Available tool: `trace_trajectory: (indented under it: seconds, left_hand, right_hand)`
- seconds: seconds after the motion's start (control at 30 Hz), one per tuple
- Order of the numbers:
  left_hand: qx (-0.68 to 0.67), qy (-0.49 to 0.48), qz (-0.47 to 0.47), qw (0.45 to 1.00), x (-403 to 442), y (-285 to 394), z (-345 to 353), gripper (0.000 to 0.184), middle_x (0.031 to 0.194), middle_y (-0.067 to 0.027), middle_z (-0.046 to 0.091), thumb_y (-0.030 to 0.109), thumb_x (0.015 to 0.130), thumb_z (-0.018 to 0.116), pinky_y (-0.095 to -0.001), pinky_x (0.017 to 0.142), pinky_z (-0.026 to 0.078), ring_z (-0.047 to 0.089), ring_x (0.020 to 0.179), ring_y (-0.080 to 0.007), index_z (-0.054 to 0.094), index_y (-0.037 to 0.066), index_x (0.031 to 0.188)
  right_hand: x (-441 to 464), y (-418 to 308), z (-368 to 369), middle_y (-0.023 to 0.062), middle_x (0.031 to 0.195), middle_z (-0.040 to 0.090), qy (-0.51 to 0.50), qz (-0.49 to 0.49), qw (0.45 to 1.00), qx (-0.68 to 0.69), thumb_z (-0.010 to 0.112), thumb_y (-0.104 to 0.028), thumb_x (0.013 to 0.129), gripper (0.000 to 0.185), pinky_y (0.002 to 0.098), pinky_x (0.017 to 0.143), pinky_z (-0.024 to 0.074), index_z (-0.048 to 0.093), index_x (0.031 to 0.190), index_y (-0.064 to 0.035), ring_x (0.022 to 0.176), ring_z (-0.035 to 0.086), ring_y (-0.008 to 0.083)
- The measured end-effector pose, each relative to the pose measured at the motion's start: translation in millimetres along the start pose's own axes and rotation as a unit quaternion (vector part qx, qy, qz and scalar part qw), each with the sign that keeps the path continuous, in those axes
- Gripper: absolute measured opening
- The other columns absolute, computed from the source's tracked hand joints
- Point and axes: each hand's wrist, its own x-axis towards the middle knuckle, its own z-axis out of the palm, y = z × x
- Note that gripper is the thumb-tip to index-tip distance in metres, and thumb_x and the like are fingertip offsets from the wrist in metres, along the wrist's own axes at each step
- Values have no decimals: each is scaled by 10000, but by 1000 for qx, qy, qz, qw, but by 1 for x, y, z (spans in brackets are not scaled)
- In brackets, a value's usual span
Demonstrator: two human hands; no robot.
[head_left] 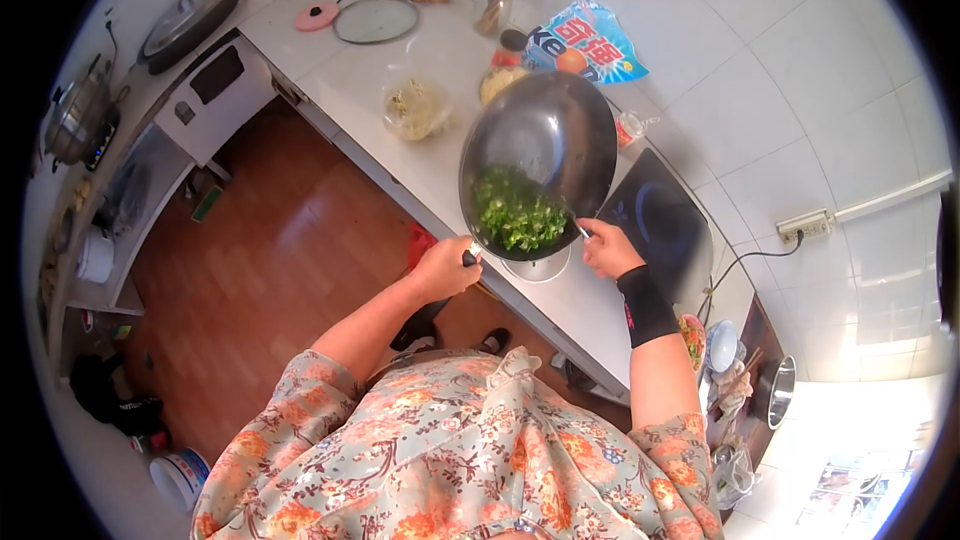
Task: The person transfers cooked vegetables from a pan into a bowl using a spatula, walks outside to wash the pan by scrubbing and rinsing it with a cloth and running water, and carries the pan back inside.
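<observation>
My left hand is closed round the black handle at the near left rim of a dark wok. The wok is tilted toward me, raised over the counter. Chopped green vegetables lie in its lower side. My right hand grips a thin metal utensil that reaches in over the wok's right rim; its working end is hidden among the greens. Beneath the near rim, part of a white dish shows on the counter.
An induction cooktop lies right of the wok. Behind stand a blue detergent bag, a jar of chopsticks and a clear bag of food. A glass lid rests farther left. Bowls crowd the right end.
</observation>
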Motion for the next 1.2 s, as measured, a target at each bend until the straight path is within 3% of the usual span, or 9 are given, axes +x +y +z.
trace_trajectory:
  seconds: [0.2, 0.23, 0.33, 0.37, 0.4, 0.47, 0.57, 0.63, 1.2]
  left_hand:
    - [50, 5, 18, 999, 4, -5, 0, 151, 609, -136, 546, 130, 695, 576, -340, 531, 421, 562, 567, -249, 504, 11, 754]
    - [77, 17, 42, 996, 5, -8, 1, 160, 639, -159, 556, 136, 690, 579, -355, 560, 426, 568, 613, -290, 512, 9, 762]
    - [104, 32, 52, 993, 7, -7, 2, 176, 688, -184, 561, 149, 684, 582, -376, 610, 427, 550, 701, -347, 524, 11, 775]
    - [105, 32, 50, 993, 6, -7, 2, 176, 688, -184, 561, 149, 684, 582, -376, 610, 427, 550, 701, -347, 524, 11, 775]
    - [118, 35, 51, 991, 7, -6, 0, 178, 687, -184, 561, 155, 686, 582, -377, 609, 428, 550, 699, -347, 526, 12, 777]
    - [131, 37, 53, 989, 9, -8, 0, 181, 685, -184, 562, 162, 688, 581, -379, 608, 430, 550, 697, -347, 529, 14, 779]
    - [166, 81, 144, 972, 14, -13, 1, 109, 641, -133, 551, 105, 697, 566, -325, 545, 430, 553, 571, -256, 505, 24, 739]
    - [153, 70, 100, 981, 15, -7, 0, 187, 690, -199, 555, 165, 693, 565, -394, 617, 426, 539, 705, -359, 525, 7, 786]
    - [199, 62, 146, 967, 20, -8, -1, 202, 705, -204, 569, 130, 668, 549, -408, 613, 442, 559, 680, -359, 544, -10, 814]
  right_hand:
    - [17, 28, 4, 37, 653, 501, 50, 20, 995, 85, 411, -64, 819, 385, 234, 415, 374, 427, 1204, -61, 493, 445, 93]
    - [39, 65, 9, 45, 659, 501, 105, -222, 969, -21, 417, -69, 821, 391, 233, 414, 368, 419, 1211, -63, 492, 444, 95]
    - [32, 58, 10, 65, 665, 486, 145, -485, 852, -133, 423, -74, 828, 411, 228, 401, 338, 383, 1237, -58, 467, 411, 93]
    - [14, 46, 7, 64, 658, 476, 59, -233, 969, 49, 416, -66, 832, 410, 234, 392, 323, 375, 1240, -49, 451, 383, 91]
    - [-2, 28, 5, 64, 652, 465, -35, 46, 973, 226, 409, -57, 836, 409, 239, 383, 308, 367, 1242, -39, 434, 354, 90]
    - [-7, 29, 6, 60, 652, 463, -44, 44, 968, 242, 402, -62, 839, 417, 229, 383, 300, 348, 1252, -31, 438, 351, 83]
    - [-8, 35, 8, 54, 651, 461, -61, 46, 957, 279, 392, -68, 845, 435, 217, 382, 284, 311, 1270, -24, 440, 341, 74]
    - [-10, 40, 10, 52, 650, 461, -70, 51, 950, 302, 389, -69, 849, 444, 214, 380, 276, 292, 1280, -25, 438, 334, 72]
    - [-33, 72, 27, 70, 648, 480, -50, 55, 912, 404, 407, -60, 849, 449, 192, 358, 248, 284, 1281, -65, 397, 281, 52]
